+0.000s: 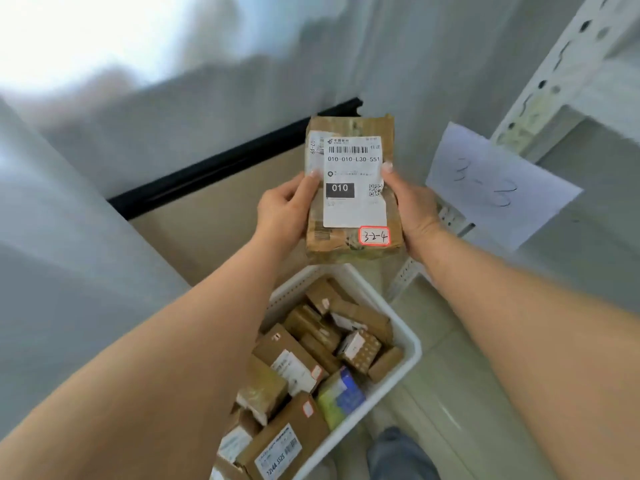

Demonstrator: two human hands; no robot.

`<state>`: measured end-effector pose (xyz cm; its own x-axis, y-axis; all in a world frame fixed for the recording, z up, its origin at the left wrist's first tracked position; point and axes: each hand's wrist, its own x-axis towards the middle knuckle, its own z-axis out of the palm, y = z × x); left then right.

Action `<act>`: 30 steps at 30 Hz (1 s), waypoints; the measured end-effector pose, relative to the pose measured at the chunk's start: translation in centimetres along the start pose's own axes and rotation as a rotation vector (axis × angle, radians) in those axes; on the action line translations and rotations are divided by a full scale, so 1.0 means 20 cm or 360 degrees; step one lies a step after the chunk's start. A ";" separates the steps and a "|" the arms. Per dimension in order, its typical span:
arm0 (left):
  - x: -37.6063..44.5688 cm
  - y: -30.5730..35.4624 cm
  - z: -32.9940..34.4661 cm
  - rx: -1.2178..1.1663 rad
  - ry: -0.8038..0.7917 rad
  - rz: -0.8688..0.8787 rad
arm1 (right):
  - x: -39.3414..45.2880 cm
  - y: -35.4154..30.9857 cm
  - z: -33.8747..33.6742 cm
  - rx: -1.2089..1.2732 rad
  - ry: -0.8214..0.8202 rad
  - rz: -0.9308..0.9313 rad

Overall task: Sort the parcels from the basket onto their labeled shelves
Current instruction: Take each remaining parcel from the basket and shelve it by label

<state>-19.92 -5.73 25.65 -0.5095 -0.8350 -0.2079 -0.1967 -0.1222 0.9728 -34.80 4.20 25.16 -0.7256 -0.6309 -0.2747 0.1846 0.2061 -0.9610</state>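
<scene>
Both hands grip one brown parcel [351, 188], held upright in the air above the far end of the basket: the left hand [284, 207] has its thumb on the front face at the left edge and its fingers out of sight behind, and the right hand [412, 206] clasps the right edge in the same way, thumb pressed beside the shipping label [355, 181].

Largest in view, one white metal shelf rack [554, 98] rises on the right, its slotted upright close to the right hand. One sheet of paper [498, 185] marked 3-3 hangs from it, just beside the parcel. A grey wall and a black strip run along the left, with bare tan floor [214, 220] between them and the basket.

One white basket [408, 355] sits on the floor below the arms, crowded with at least a dozen small cardboard parcels and one green and blue box [341, 396]; they lie edge to edge, overlapping.

On the held parcel sit two printed labels and one small red-bordered sticker [374, 235] reading 3-2-4, at the lower right corner.
</scene>
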 end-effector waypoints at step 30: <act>-0.69 1.94 0.31 -0.0006 -0.0391 0.0848 | -0.95 -1.80 -0.67 0.0141 0.0340 -0.0797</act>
<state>-25.68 4.36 65.72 -0.7166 -0.6332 0.2926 0.1422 0.2780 0.9500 -36.60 18.75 65.41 -0.8558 -0.4679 0.2208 -0.1693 -0.1500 -0.9741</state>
